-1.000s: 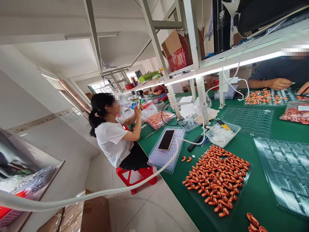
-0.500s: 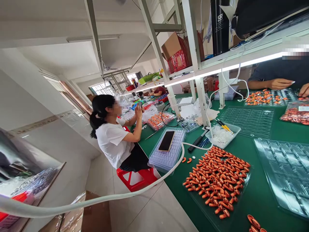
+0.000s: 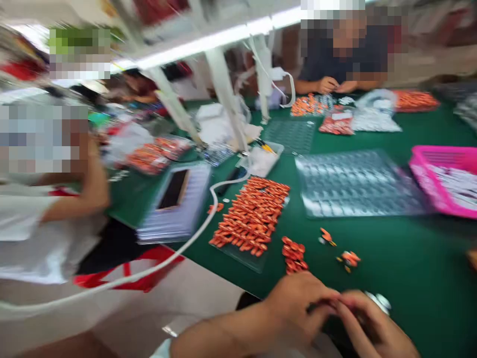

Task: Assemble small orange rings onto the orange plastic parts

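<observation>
Table (image 3: 391, 258): green top, carries all stock within arm's reach.
Clear tray (image 3: 357, 184): empty pockets, lying flat beyond the hands, apparently ready for filling.
Pink basket (image 3: 443, 174): at the right edge, holds pale parts.
Orange parts (image 3: 253, 214): heaped on a clear sheet left of the tray; a few strays lie nearer the hands.
Left hand (image 3: 298, 303) and right hand (image 3: 372, 323): at the near edge, fingertips meeting on something small and dark; blur hides it, so each grip's closure cannot be judged.
</observation>
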Tool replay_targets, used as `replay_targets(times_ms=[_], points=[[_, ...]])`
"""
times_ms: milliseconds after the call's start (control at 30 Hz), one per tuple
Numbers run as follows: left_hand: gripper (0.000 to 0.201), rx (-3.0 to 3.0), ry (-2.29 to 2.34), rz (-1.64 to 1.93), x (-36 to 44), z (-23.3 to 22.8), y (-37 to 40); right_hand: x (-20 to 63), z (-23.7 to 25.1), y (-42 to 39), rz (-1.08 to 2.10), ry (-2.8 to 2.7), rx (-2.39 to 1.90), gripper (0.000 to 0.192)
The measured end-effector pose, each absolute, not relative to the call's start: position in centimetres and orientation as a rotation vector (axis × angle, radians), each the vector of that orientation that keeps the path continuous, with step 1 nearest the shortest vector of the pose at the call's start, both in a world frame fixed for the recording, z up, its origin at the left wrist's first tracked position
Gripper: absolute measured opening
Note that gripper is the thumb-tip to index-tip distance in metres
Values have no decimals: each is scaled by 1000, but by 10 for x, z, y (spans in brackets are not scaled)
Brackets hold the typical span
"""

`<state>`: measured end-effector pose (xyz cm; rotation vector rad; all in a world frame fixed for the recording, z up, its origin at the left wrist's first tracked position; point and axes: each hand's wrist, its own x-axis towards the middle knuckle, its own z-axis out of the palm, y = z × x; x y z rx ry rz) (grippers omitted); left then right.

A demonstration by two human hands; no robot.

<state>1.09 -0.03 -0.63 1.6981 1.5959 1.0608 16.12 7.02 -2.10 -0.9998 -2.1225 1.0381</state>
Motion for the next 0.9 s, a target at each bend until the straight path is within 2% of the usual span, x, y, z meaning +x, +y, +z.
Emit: replay_targets(times_ms=[67, 133, 367, 900], points=[[19, 1662, 1539, 1232, 19, -16, 0, 180, -14, 65, 1237, -2104, -1020, 22], [22, 1643, 1498, 1295, 15, -24, 3, 183, -11, 65, 1309, -2044, -1115, 20], [21, 1685, 1495, 1217, 15, -17, 8, 183, -7, 64, 1330, -1925, -1122, 14], [24, 1780, 1487, 1147, 23, -23, 12, 194, -8, 71, 1474, -1851, -1166, 14]])
